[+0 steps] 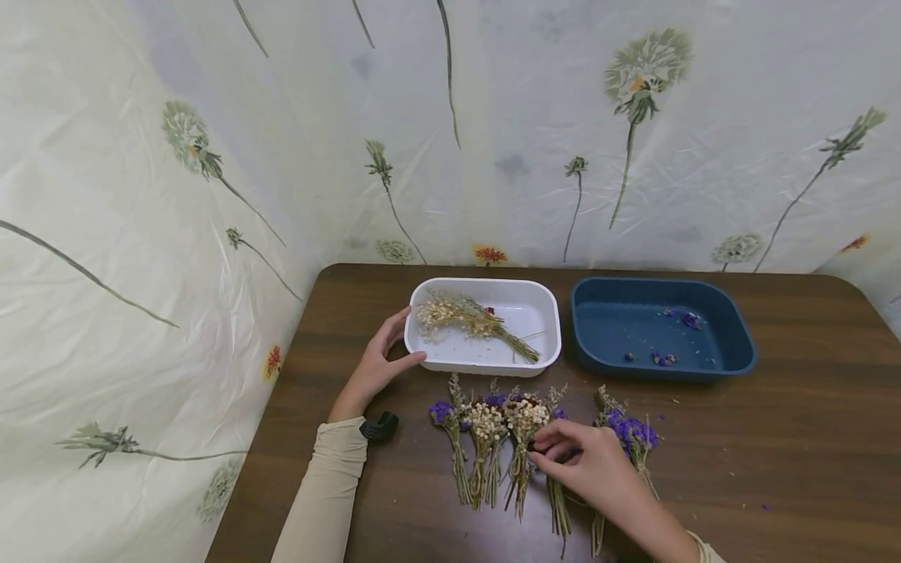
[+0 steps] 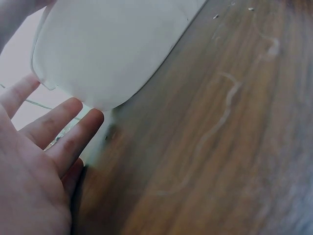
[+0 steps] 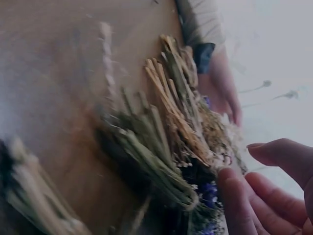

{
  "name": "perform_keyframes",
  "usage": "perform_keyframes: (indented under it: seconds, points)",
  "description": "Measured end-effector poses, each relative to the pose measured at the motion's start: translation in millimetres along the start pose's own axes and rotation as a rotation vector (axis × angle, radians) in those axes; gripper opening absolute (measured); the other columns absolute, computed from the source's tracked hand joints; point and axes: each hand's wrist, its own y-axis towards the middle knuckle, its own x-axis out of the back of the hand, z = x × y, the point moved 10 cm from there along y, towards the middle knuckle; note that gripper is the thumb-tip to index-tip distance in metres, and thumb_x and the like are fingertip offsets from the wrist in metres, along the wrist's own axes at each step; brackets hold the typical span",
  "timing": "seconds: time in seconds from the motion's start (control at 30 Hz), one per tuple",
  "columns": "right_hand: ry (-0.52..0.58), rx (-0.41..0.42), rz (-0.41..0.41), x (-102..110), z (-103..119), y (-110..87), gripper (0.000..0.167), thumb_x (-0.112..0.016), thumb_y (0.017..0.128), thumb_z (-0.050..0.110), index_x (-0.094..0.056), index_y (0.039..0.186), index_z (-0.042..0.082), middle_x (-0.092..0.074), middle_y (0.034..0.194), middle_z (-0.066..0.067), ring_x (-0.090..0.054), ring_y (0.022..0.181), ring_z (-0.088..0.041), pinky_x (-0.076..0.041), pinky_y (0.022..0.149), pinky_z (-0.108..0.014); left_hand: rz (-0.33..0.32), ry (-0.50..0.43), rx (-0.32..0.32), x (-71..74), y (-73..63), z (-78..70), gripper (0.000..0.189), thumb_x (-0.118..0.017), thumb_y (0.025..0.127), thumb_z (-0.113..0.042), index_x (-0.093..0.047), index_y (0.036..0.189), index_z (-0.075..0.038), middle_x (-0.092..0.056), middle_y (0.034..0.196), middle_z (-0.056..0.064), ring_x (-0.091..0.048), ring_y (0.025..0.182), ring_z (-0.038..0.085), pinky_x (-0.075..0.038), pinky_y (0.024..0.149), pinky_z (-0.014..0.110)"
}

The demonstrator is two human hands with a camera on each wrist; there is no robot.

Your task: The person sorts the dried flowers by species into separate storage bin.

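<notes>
My left hand (image 1: 380, 361) rests against the left end of a white tray (image 1: 553, 328), fingers and thumb spread around its corner. In the left wrist view the fingertips touch the white tray (image 2: 117, 49). A bunch of pale dried flowers (image 1: 457, 314) lies inside that tray. My right hand (image 1: 591, 465) is over the row of tied bunches, bent fingers beside a cream-flowered bunch (image 1: 524, 418). In the right wrist view a gap shows between thumb and forefinger, with the tied stems (image 3: 168, 112) close by.
A blue tray (image 1: 598, 313) with loose purple petals (image 1: 690, 320) stands right of the white one. More dried bunches lie in front, with purple flowers (image 1: 632, 428) at the right and a purple bunch (image 1: 443, 413) at the left. Crumbs dot the wooden table (image 1: 809, 438).
</notes>
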Motion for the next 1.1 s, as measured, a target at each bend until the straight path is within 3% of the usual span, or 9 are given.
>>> perform_keyframes:
  seconds: [0.3,0.57,0.9,1.1]
  points:
    - [-0.062,-0.099,0.126,-24.4,-14.7,-4.4,0.008,-0.083,0.087,0.019,-0.078,0.093,0.020,-0.077,0.083,0.007,-0.060,0.056,0.004,-0.052,0.054,-0.020,-0.004,0.008,0.016,-0.4,-2.0,-1.0,0.082,-0.077,0.092,-0.008,-0.035,0.161,-0.025,-0.046,0.161,0.013,-0.045,0.147,0.034,-0.028,0.124,0.058]
    - [-0.107,-0.091,0.088,-27.4,-14.3,-4.5,0.009,-0.085,0.086,0.026,-0.078,0.087,0.022,-0.077,0.079,0.009,-0.055,0.051,0.005,-0.049,0.053,-0.018,-0.003,-0.008,0.009,-1.2,-1.5,-1.8,0.083,-0.077,0.092,-0.004,-0.036,0.161,-0.024,-0.044,0.161,0.014,-0.044,0.148,0.037,-0.027,0.124,0.059]
    - [-0.305,-0.131,0.057,-29.3,-12.1,-1.0,0.013,-0.087,0.082,0.033,-0.076,0.080,0.026,-0.071,0.067,0.017,-0.050,0.048,0.009,-0.045,0.055,-0.017,-0.002,-0.025,0.019,-1.1,-1.9,-0.9,0.083,-0.076,0.092,-0.004,-0.034,0.162,-0.020,-0.043,0.162,0.017,-0.042,0.149,0.039,-0.025,0.124,0.062]
    - [-0.298,-0.172,0.070,-30.7,-16.1,0.9,0.014,-0.087,0.081,0.029,-0.075,0.075,0.027,-0.067,0.063,0.021,-0.054,0.052,0.009,-0.048,0.057,-0.018,0.001,-0.014,0.015,-1.0,-0.7,-0.4,0.082,-0.076,0.093,-0.006,-0.036,0.161,-0.024,-0.044,0.162,0.014,-0.043,0.149,0.037,-0.026,0.124,0.061]
